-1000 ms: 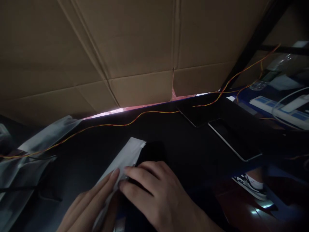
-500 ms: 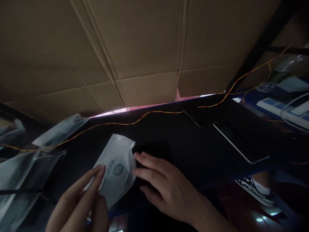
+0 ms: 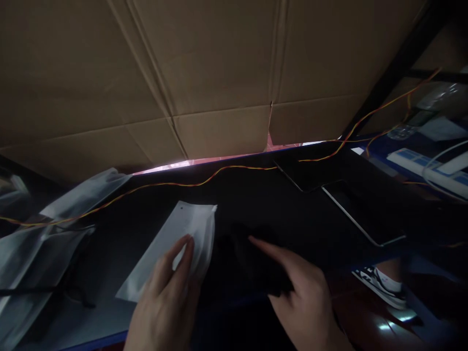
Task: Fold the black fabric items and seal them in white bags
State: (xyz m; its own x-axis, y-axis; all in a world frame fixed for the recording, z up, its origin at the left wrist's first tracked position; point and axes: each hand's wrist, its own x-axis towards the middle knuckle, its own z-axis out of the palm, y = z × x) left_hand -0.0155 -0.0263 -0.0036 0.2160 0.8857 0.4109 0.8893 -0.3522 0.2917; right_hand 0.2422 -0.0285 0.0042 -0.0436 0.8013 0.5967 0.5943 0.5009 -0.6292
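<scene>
A translucent white plastic zip bag point(image 3: 161, 256) lies on the black tabletop point(image 3: 241, 195), its zip edge toward the right. My left hand point(image 3: 164, 297) is over the bag, thumb and finger pinched together on it near the zip edge. To the right of the bag, my right hand point(image 3: 305, 292) is closed around a soft-looking black thing point(image 3: 259, 258). This thing blends into the dark table, so its kind cannot be made out.
More plastic bags point(image 3: 84, 192) lie at the left. A red-yellow twisted wire point(image 3: 175, 184) crosses the back. On the right are a tablet-like slab with a silver edge point(image 3: 361, 214), a dark flat panel point(image 3: 307, 173) and a power strip point(image 3: 427, 168). Cardboard point(image 3: 219, 63) stands behind.
The zip bag has turned and shifted right, and its printed logo no longer shows. My left hand moved right over it. My right hand moved off the bag and now grips the black thing.
</scene>
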